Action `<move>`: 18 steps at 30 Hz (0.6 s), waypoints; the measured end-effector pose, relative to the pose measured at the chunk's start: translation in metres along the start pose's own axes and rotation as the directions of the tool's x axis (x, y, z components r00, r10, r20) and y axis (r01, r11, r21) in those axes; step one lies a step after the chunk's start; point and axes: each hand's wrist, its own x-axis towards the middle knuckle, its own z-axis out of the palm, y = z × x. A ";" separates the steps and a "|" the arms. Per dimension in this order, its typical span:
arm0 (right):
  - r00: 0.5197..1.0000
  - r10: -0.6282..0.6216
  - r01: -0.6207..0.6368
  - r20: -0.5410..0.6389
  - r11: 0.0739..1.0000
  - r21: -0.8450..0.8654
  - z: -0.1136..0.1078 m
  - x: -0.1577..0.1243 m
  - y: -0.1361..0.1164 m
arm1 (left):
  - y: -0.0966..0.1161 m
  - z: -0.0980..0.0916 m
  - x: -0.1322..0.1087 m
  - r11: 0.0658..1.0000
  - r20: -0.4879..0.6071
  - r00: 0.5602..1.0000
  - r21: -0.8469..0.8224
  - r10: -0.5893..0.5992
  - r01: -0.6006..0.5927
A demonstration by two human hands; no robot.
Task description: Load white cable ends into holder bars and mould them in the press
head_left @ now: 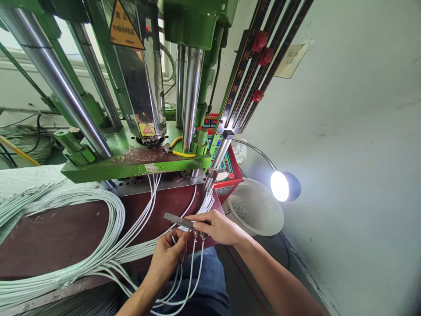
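My right hand (pixel 217 227) grips a flat metal bar (pixel 177 220) at the front edge of the brown work table (pixel 66 237). Several white cables (pixel 189 272) hang from the bar by their metal end pieces and loop down over my lap. My left hand (pixel 167 256) is closed in a pinch on one cable end (pixel 171 235) just under the bar's left part. More white cables (pixel 98 245) sweep across the table from the left in a thick bundle.
A green press machine (pixel 138 149) with shiny steel columns (pixel 192 96) stands right behind the table. A lit gooseneck lamp (pixel 284 186) shines at the right above a white bowl (pixel 256 208) of small metal parts. A red control box (pixel 226 175) sits by the wall.
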 end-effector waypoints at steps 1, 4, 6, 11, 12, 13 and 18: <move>1.000 0.001 -0.001 -0.004 1.000 -0.003 0.001 0.000 0.000 | 0.000 0.000 0.001 1.000 -0.007 1.000 -0.002 -0.001 0.001; 1.000 0.008 -0.008 -0.022 1.000 -0.019 0.003 -0.001 -0.002 | 0.001 0.000 0.002 1.000 -0.039 0.999 0.003 0.015 -0.015; 1.000 0.002 -0.003 -0.023 0.999 -0.040 0.003 -0.002 -0.003 | 0.001 0.000 0.001 1.000 -0.043 0.999 0.017 0.018 -0.018; 0.999 -0.037 0.038 0.020 0.997 -0.061 -0.005 -0.002 -0.003 | 0.005 0.001 0.000 0.999 -0.008 0.999 -0.019 -0.036 0.036; 0.999 -0.046 0.047 0.023 0.998 -0.044 -0.008 -0.002 -0.002 | 0.006 0.001 0.000 0.997 0.001 0.999 -0.056 -0.053 0.053; 0.998 -0.054 0.054 0.024 0.998 -0.021 -0.010 -0.002 -0.001 | 0.006 0.000 0.000 0.993 0.006 0.998 -0.102 -0.063 0.063; 0.999 -0.040 0.040 -0.005 0.998 0.047 -0.019 -0.002 0.004 | 0.004 -0.008 0.002 0.981 -0.017 1.000 -0.192 -0.013 0.010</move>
